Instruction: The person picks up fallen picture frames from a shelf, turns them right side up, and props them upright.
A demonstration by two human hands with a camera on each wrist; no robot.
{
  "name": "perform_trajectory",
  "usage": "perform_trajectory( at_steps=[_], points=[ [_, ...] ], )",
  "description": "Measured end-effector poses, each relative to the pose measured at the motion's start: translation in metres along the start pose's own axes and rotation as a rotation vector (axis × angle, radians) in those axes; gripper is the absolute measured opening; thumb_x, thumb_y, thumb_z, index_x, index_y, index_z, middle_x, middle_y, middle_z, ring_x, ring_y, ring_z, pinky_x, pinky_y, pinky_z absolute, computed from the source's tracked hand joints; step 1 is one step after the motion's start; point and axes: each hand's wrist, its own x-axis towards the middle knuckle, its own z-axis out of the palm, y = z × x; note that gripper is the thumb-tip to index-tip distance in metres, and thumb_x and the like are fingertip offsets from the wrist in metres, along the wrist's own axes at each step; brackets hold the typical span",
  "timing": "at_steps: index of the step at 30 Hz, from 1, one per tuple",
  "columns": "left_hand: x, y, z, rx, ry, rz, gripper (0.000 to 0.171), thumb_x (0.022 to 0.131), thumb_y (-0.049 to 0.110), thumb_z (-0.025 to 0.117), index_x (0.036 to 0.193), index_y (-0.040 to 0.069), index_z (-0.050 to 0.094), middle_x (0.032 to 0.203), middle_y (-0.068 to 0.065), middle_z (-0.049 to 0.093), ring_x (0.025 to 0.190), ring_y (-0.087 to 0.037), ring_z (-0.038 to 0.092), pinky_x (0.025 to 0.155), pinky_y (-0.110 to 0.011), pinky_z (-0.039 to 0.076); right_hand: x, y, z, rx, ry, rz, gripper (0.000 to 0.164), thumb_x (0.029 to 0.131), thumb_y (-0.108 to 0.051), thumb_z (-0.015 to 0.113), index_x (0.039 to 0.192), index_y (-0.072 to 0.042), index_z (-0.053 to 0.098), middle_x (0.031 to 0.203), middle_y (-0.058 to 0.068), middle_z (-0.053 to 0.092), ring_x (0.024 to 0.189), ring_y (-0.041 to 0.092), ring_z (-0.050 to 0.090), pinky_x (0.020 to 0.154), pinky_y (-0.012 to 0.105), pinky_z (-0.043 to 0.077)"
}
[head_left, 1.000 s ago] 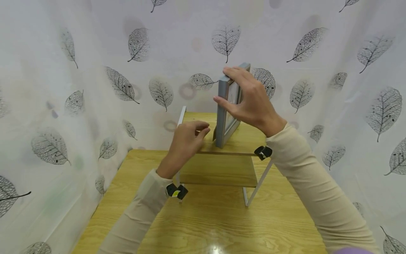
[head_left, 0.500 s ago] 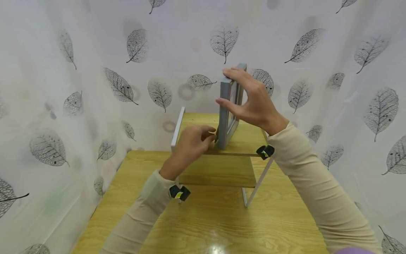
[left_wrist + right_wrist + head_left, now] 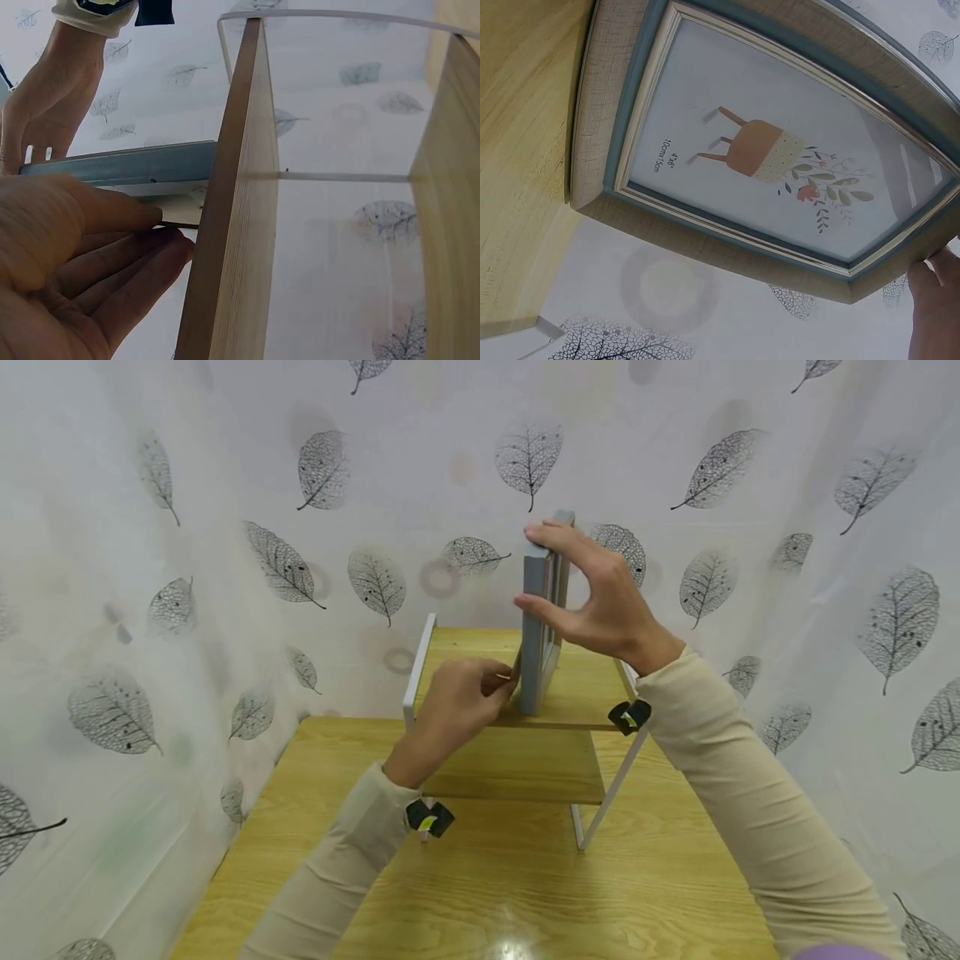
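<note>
A picture frame (image 3: pixel 532 635) with blue-grey sides stands upright on the top shelf (image 3: pixel 472 647) of a small two-tier rack, almost edge-on in the head view. Its front (image 3: pixel 604 112), in the right wrist view, has a flower-vase print (image 3: pixel 761 154) behind the pane. My right hand (image 3: pixel 600 597) grips the frame's upper part, fingers over the top and thumb on the near side edge. Behind the frame, my left hand (image 3: pixel 461 693) pinches the thin support leg (image 3: pixel 180 214) between thumb and fingers, close to the shelf's front edge.
The rack's lower shelf (image 3: pixel 517 764) sits beneath, between white metal legs (image 3: pixel 615 785). The rack stands on a wooden table (image 3: pixel 510 885). A leaf-patterned curtain (image 3: pixel 427 460) hangs behind and along both sides.
My left hand has moved right to the support leg and now pinches it. The frame has turned more edge-on to the head view, my right hand staying on it.
</note>
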Motion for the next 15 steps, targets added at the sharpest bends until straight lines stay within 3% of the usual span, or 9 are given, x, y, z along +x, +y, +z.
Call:
perform_trajectory(
  at_steps=[9, 15],
  points=[
    [-0.0031, -0.0022, -0.002, 0.12, 0.072, 0.023, 0.012, 0.09, 0.001, 0.071, 0.098, 0.002, 0.08, 0.086, -0.007, 0.078, 0.074, -0.014, 0.073, 0.066, -0.027, 0.059, 0.0017, 0.0016, 0.0003, 0.039, -0.029, -0.007, 0.063, 0.082, -0.011, 0.085, 0.137, 0.005, 0.058, 0.139, 0.017, 0.061, 0.14, 0.028, 0.047, 0.117, 0.041, 0.034],
    [-0.0035, -0.0038, -0.0035, 0.139, 0.085, 0.006, 0.012, 0.088, 0.0, 0.071, 0.097, 0.001, 0.08, 0.086, -0.007, 0.077, 0.075, -0.016, 0.073, 0.066, -0.028, 0.059, 0.0044, 0.0007, 0.0021, 0.063, -0.059, 0.003, 0.065, 0.081, -0.011, 0.085, 0.138, 0.005, 0.057, 0.142, 0.017, 0.059, 0.143, 0.028, 0.043, 0.119, 0.041, 0.03]
  ],
)
